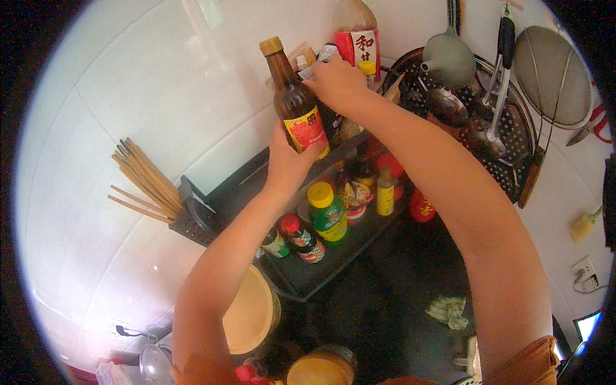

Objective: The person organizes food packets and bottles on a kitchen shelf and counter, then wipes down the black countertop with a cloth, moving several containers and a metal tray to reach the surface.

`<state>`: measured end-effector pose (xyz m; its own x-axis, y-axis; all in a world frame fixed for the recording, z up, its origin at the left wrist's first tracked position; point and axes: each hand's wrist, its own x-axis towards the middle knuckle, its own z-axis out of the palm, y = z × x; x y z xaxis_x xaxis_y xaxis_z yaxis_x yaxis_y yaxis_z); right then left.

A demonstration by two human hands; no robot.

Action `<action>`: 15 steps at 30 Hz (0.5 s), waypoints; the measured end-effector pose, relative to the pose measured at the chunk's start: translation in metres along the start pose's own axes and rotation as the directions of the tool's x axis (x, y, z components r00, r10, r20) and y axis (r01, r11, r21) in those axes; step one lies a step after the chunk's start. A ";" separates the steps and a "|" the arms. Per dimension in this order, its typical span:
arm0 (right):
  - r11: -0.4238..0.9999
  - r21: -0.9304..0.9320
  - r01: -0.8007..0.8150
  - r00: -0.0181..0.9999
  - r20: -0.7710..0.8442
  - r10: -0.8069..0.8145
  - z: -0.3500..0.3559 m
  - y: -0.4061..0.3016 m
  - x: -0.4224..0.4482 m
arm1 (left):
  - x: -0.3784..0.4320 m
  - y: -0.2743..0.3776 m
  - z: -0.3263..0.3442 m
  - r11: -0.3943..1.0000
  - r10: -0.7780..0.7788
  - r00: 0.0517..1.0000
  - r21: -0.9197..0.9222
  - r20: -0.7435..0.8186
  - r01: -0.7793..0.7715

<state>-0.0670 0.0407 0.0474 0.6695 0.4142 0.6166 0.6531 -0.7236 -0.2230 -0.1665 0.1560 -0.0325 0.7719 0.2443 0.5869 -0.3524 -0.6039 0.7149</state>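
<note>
My left hand (pixel 289 161) is closed around the lower part of a dark glass sauce bottle (pixel 290 96) with a tan cap and a red and yellow label, tilted slightly left over the upper shelf of a black rack (pixel 236 180). Just right of its neck, my right hand (pixel 337 79) reaches among the things at the back of that shelf, at a dark item with a white, printed top (pixel 328 51); its fingertips are partly hidden, so its hold is unclear. Behind it stands a large plastic bottle (pixel 356 36) with a red label.
Lower on the rack stand a green bottle with a yellow cap (pixel 328 214), a red-capped bottle (pixel 302 238) and small jars. Chopsticks (pixel 144 178) fill a holder at left. A funnel (pixel 448 60), ladles and a strainer (pixel 553 77) hang at right. A crumpled cloth (pixel 448 310) lies below.
</note>
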 end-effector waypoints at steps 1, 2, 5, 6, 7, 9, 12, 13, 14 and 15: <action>1.000 -0.002 -0.002 1.000 0.001 0.002 0.002 0.002 0.001 | 0.000 0.002 0.000 1.000 -0.014 1.000 0.009 0.001 0.014; 0.998 -0.063 0.026 0.999 -0.018 -0.027 0.004 0.004 0.003 | 0.001 0.003 0.000 0.999 -0.029 1.000 0.018 0.001 0.029; 0.996 -0.058 0.066 0.997 -0.033 -0.068 0.003 0.011 0.003 | 0.002 0.003 0.000 0.997 -0.068 0.997 0.034 0.036 0.067; 0.997 0.009 0.070 0.997 -0.031 -0.070 0.003 0.015 0.000 | 0.001 0.003 0.001 0.997 -0.077 0.996 0.031 0.041 0.075; 0.998 0.008 0.064 0.998 -0.023 -0.064 0.001 0.018 0.002 | 0.002 0.004 0.001 0.998 -0.056 0.997 0.030 0.060 0.054; 0.990 0.027 0.136 0.990 0.032 -0.136 -0.004 0.030 0.007 | 0.005 0.007 0.008 0.998 0.029 0.999 -0.063 0.032 -0.027; 0.998 -0.045 0.037 0.982 0.189 -0.028 -0.020 0.017 -0.010 | 0.000 -0.002 0.004 0.999 0.006 0.997 -0.042 0.078 -0.003; 0.999 0.014 0.050 0.988 0.148 -0.051 -0.023 0.012 -0.019 | -0.005 -0.005 -0.001 0.999 -0.001 0.999 -0.035 0.041 0.002; 0.995 0.011 0.100 0.988 0.119 -0.100 -0.038 0.014 -0.029 | 0.000 -0.018 0.003 0.995 0.029 0.994 -0.098 0.107 -0.018; 0.986 0.024 0.163 0.984 0.074 -0.164 -0.051 0.012 -0.039 | 0.007 -0.028 -0.001 0.989 0.067 0.985 -0.141 0.157 -0.045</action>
<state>-0.1036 -0.0124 0.0592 0.5774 0.5669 0.5876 0.7617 -0.6331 -0.1376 -0.1516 0.1749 -0.0481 0.8201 0.0812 0.5665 -0.4578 -0.5009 0.7345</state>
